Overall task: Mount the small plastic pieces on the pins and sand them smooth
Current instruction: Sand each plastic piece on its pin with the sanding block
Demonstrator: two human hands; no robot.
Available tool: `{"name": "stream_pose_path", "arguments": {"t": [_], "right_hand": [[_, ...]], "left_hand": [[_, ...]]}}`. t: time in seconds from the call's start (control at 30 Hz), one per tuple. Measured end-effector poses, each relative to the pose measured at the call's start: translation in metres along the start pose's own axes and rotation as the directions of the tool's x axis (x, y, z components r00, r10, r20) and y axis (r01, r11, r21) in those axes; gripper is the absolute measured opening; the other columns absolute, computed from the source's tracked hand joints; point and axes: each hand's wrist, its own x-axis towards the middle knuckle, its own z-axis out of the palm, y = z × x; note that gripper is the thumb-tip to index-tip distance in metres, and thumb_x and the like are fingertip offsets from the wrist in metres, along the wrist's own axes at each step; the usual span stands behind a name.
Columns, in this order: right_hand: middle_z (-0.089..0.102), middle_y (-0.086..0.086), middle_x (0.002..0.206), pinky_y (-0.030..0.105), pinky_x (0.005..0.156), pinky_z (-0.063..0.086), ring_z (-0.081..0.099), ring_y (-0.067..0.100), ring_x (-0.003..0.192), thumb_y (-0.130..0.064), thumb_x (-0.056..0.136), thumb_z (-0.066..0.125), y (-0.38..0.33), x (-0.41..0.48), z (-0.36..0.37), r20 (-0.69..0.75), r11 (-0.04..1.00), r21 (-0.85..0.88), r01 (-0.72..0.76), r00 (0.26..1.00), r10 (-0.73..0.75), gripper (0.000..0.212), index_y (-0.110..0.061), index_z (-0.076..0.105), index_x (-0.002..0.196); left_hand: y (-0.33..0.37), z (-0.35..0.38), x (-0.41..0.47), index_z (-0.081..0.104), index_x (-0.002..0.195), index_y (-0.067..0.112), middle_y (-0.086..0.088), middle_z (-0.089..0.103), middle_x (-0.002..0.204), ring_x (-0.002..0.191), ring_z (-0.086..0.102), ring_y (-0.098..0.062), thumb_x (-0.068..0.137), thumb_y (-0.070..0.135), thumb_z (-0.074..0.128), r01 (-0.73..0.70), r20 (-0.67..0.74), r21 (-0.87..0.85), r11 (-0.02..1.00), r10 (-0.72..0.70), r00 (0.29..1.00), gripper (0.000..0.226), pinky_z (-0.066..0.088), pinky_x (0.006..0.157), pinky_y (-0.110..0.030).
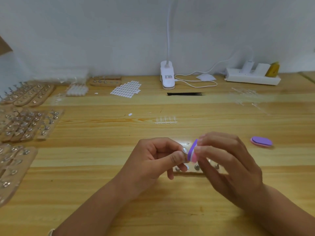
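Note:
My left hand (153,159) pinches a small clear plastic piece (184,150) between thumb and forefinger, above the table. My right hand (226,164) grips a purple and pink sanding block (192,153), whose purple face lies against that piece. Below the hands, a wooden strip with metal pins (196,167) lies on the table, mostly hidden by fingers. A clear sprue with several plastic pieces (166,120) lies further back at the centre.
A second purple sanding block (261,141) lies to the right. Black tweezers (185,94), a sheet of white stickers (127,89) and a clip lamp (167,75) stand at the back. Wooden pin strips (27,123) crowd the left edge. A power strip (252,77) sits back right.

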Motion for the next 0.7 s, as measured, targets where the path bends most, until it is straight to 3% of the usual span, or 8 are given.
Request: {"name": "stream_pose_path", "arguments": {"t": [0.1, 0.23, 0.43, 0.57, 0.7], "right_hand": [[0.056, 0.001, 0.125, 0.027, 0.102, 0.046, 0.057, 0.016, 0.119, 0.005, 0.088, 0.067, -0.004, -0.001, 0.003, 0.026, 0.998, 0.020, 0.061, 0.998, -0.062, 0.035, -0.006, 0.059, 0.120], [0.058, 0.005, 0.117, 0.026, 0.101, 0.045, 0.057, 0.017, 0.113, 0.011, 0.084, 0.069, 0.009, 0.000, -0.003, 0.029, 0.999, -0.045, -0.016, 0.999, 0.017, 0.040, -0.008, 0.058, 0.117], [0.058, 0.006, 0.116, 0.026, 0.100, 0.047, 0.058, 0.019, 0.112, 0.008, 0.085, 0.068, 0.003, 0.000, 0.003, 0.032, 0.999, -0.010, 0.041, 0.999, -0.040, 0.036, -0.007, 0.058, 0.116], [0.057, 0.006, 0.115, 0.026, 0.098, 0.046, 0.058, 0.019, 0.108, 0.008, 0.086, 0.069, 0.011, 0.001, -0.002, 0.029, 0.999, -0.041, -0.025, 0.999, 0.026, 0.035, -0.008, 0.058, 0.116], [0.058, 0.006, 0.117, 0.026, 0.099, 0.047, 0.058, 0.018, 0.113, 0.006, 0.084, 0.070, -0.001, -0.001, 0.004, 0.013, 0.998, 0.007, 0.059, 0.998, -0.059, 0.038, -0.007, 0.059, 0.117]], "left_hand": [[0.000, 0.000, -0.001, 0.067, 0.091, -0.011, -0.012, 0.070, 0.075, 0.065, 0.067, -0.018, 0.087, 0.004, 0.067, 0.014, 0.017, -0.008, 1.000, -0.014, 1.000, 0.015, 0.050, 0.051, -0.025], [0.002, 0.000, -0.002, 0.067, 0.088, -0.007, -0.012, 0.071, 0.080, 0.071, 0.070, -0.023, 0.089, 0.004, 0.065, 0.029, 0.040, -0.003, 1.000, -0.029, 0.999, 0.011, 0.051, 0.053, -0.027], [0.001, -0.001, -0.001, 0.066, 0.093, -0.011, -0.012, 0.070, 0.081, 0.072, 0.070, -0.023, 0.091, 0.001, 0.062, 0.039, 0.053, 0.017, 0.999, -0.040, 0.998, 0.013, 0.052, 0.055, -0.028], [0.003, -0.001, -0.002, 0.067, 0.088, -0.005, -0.011, 0.070, 0.080, 0.071, 0.070, -0.023, 0.089, 0.005, 0.062, 0.046, 0.045, -0.006, 0.999, -0.046, 0.998, 0.011, 0.052, 0.054, -0.028], [0.000, 0.001, -0.001, 0.065, 0.094, -0.013, -0.014, 0.070, 0.079, 0.071, 0.070, -0.023, 0.088, 0.003, 0.063, 0.053, 0.052, -0.013, 0.999, -0.052, 0.997, 0.017, 0.053, 0.054, -0.028]]}}
